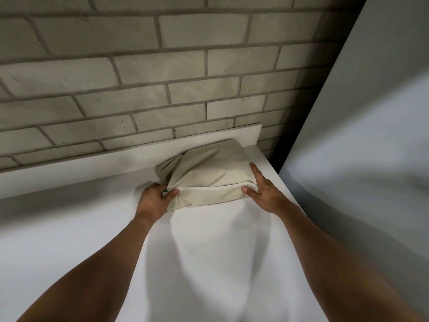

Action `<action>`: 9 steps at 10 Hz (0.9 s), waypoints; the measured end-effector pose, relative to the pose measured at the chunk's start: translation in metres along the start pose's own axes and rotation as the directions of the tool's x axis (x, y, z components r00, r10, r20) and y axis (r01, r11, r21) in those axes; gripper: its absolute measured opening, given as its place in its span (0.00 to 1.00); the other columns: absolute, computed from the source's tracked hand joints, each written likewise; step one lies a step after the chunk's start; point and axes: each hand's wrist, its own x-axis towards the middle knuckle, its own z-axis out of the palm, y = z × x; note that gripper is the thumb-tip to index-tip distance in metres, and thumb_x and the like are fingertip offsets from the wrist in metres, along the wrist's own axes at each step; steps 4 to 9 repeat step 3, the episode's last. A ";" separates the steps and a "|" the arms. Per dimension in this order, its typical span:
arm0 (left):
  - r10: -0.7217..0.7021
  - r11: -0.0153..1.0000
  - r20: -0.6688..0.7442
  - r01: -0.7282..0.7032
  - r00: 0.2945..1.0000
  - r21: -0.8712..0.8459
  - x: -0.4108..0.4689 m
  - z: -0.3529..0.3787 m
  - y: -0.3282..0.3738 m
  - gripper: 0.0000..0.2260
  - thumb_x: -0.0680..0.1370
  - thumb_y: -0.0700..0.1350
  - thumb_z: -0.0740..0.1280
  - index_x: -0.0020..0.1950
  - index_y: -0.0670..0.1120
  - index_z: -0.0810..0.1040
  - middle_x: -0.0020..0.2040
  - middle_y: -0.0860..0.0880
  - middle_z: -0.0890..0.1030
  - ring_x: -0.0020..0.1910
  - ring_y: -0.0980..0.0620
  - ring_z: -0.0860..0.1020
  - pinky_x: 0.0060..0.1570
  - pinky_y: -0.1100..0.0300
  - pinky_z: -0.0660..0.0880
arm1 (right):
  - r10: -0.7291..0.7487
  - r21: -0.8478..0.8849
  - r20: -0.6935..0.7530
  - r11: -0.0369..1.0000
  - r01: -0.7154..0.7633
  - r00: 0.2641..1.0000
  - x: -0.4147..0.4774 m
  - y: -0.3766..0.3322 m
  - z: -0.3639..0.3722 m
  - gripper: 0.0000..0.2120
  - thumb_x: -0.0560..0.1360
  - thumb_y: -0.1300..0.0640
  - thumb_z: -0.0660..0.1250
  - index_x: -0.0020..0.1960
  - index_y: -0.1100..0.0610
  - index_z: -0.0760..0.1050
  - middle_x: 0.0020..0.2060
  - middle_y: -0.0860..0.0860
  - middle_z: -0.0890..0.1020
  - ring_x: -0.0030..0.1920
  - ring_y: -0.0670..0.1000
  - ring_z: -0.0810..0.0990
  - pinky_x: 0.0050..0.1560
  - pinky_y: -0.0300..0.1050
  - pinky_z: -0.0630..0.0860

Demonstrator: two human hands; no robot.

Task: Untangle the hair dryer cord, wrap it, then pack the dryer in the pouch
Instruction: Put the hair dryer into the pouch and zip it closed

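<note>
Forearms stretched over the white table, pouch sits at its far right end. Left hand clamped on the pouch's near-left corner: thumb on top, fingers curled into the cloth. A dark strand shows in that pinch, maybe a drawstring, can't tell. Right hand spread, not gripping: index straight along the right side, thumb pressed on the near seam. Dryer and cord not visible; the pouch bulges, so I judge both are inside. Step reads as closing and squaring it up. Hold the left pinch firm, press in with the right, flatten the near flap, mind the table's right edge. Far end lies near the low ledge under the brick wall
</note>
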 end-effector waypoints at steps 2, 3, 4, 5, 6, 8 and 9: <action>-0.101 0.992 0.151 0.087 0.983 0.095 0.004 -0.011 0.007 0.24 0.80 0.59 0.69 0.72 0.48 0.75 0.64 0.40 0.76 0.65 0.39 0.76 0.63 0.53 0.74 | 0.077 -0.081 0.068 0.994 -0.071 0.995 -0.005 -0.004 -0.017 0.54 0.74 0.31 0.69 0.83 0.41 0.34 0.84 0.50 0.52 0.82 0.58 0.54 0.81 0.60 0.56; -0.172 0.981 0.202 0.187 0.964 -0.060 -0.005 -0.028 0.024 0.46 0.71 0.61 0.74 0.83 0.54 0.55 0.77 0.41 0.63 0.75 0.38 0.65 0.71 0.48 0.67 | 0.098 -0.103 0.043 0.990 -0.093 0.994 -0.029 -0.008 -0.030 0.60 0.71 0.30 0.73 0.83 0.45 0.32 0.84 0.49 0.47 0.84 0.56 0.46 0.81 0.62 0.52; -0.172 0.981 0.202 0.187 0.964 -0.060 -0.005 -0.028 0.024 0.46 0.71 0.61 0.74 0.83 0.54 0.55 0.77 0.41 0.63 0.75 0.38 0.65 0.71 0.48 0.67 | 0.098 -0.103 0.043 0.990 -0.093 0.994 -0.029 -0.008 -0.030 0.60 0.71 0.30 0.73 0.83 0.45 0.32 0.84 0.49 0.47 0.84 0.56 0.46 0.81 0.62 0.52; -0.172 0.981 0.202 0.187 0.964 -0.060 -0.005 -0.028 0.024 0.46 0.71 0.61 0.74 0.83 0.54 0.55 0.77 0.41 0.63 0.75 0.38 0.65 0.71 0.48 0.67 | 0.098 -0.103 0.043 0.990 -0.093 0.994 -0.029 -0.008 -0.030 0.60 0.71 0.30 0.73 0.83 0.45 0.32 0.84 0.49 0.47 0.84 0.56 0.46 0.81 0.62 0.52; -0.172 0.981 0.202 0.187 0.964 -0.060 -0.005 -0.028 0.024 0.46 0.71 0.61 0.74 0.83 0.54 0.55 0.77 0.41 0.63 0.75 0.38 0.65 0.71 0.48 0.67 | 0.098 -0.103 0.043 0.990 -0.093 0.994 -0.029 -0.008 -0.030 0.60 0.71 0.30 0.73 0.83 0.45 0.32 0.84 0.49 0.47 0.84 0.56 0.46 0.81 0.62 0.52; -0.172 0.981 0.202 0.187 0.964 -0.060 -0.005 -0.028 0.024 0.46 0.71 0.61 0.74 0.83 0.54 0.55 0.77 0.41 0.63 0.75 0.38 0.65 0.71 0.48 0.67 | 0.098 -0.103 0.043 0.990 -0.093 0.994 -0.029 -0.008 -0.030 0.60 0.71 0.30 0.73 0.83 0.45 0.32 0.84 0.49 0.47 0.84 0.56 0.46 0.81 0.62 0.52; -0.172 0.981 0.202 0.187 0.964 -0.060 -0.005 -0.028 0.024 0.46 0.71 0.61 0.74 0.83 0.54 0.55 0.77 0.41 0.63 0.75 0.38 0.65 0.71 0.48 0.67 | 0.098 -0.103 0.043 0.990 -0.093 0.994 -0.029 -0.008 -0.030 0.60 0.71 0.30 0.73 0.83 0.45 0.32 0.84 0.49 0.47 0.84 0.56 0.46 0.81 0.62 0.52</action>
